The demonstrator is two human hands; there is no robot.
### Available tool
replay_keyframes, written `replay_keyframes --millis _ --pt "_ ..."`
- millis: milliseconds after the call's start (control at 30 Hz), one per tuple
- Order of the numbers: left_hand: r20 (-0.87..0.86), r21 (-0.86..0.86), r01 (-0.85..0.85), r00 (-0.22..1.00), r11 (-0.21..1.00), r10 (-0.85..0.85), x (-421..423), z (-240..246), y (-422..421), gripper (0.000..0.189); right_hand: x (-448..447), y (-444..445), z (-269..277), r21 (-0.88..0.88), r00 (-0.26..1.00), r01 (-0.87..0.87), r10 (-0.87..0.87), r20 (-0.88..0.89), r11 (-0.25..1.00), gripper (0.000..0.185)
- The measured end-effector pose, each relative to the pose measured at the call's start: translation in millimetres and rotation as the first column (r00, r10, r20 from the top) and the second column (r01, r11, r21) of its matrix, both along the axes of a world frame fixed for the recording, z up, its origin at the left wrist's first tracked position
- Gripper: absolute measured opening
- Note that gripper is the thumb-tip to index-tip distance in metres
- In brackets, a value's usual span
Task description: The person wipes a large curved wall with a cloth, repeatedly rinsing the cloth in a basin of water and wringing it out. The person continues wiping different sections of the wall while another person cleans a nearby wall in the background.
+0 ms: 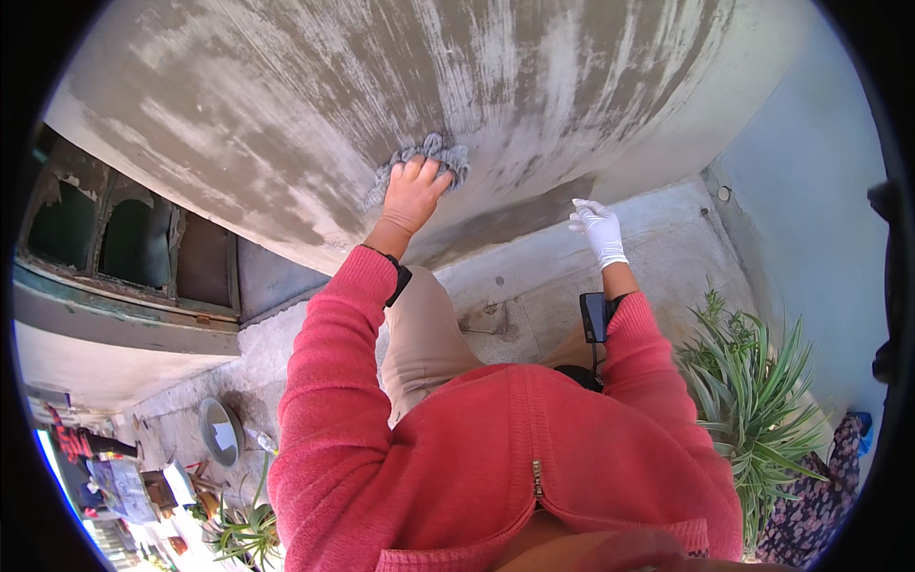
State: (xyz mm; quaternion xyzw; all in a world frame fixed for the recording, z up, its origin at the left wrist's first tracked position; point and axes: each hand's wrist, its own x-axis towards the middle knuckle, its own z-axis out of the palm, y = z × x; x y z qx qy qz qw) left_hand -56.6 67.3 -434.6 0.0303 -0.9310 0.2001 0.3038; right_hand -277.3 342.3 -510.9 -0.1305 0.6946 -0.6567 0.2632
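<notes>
My bare left hand [413, 191] presses a crumpled grey cloth [433, 151] against the plastered wall [493, 86]. Dark damp-looking streaks fan out over the pale wall above and beside the cloth. My right hand [597, 227] wears a white glove. It hovers to the right, near the wall's foot, with its fingers loosely bent and nothing visible in them. Behind its fingertips a darker band [515, 218] runs along the base of the wall. Each wrist carries a black strapped device, and the right one [593, 317] has a cable.
At left is a weathered window frame [171, 250] with broken panes. A round basin [220, 432] stands on the floor behind it. Spiky potted plants [758, 400] crowd the right side, beside a flowered cloth [808, 508]. A bluish wall [808, 214] closes the right. Another person [86, 442] is far left.
</notes>
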Motion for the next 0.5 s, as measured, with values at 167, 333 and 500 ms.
replay_keyframes --millis 167,333,500 --pt "0.243 0.306 -0.08 0.97 0.949 0.004 -3.1 19.1 41.4 0.027 0.3 9.9 5.4 -0.041 1.0 0.018 -0.018 -0.013 0.999 0.024" --pt "-0.387 0.058 0.203 0.907 0.977 -0.165 -68.8 168.4 69.2 0.032 0.3 14.3 12.1 -0.003 0.999 0.03 -0.03 0.04 1.0 0.024" --pt "-0.435 0.065 -0.011 0.9 0.998 0.039 -128.2 242.5 65.1 0.024 -9.0 12.5 0.8 0.001 0.996 0.035 -0.035 0.086 0.999 0.025"
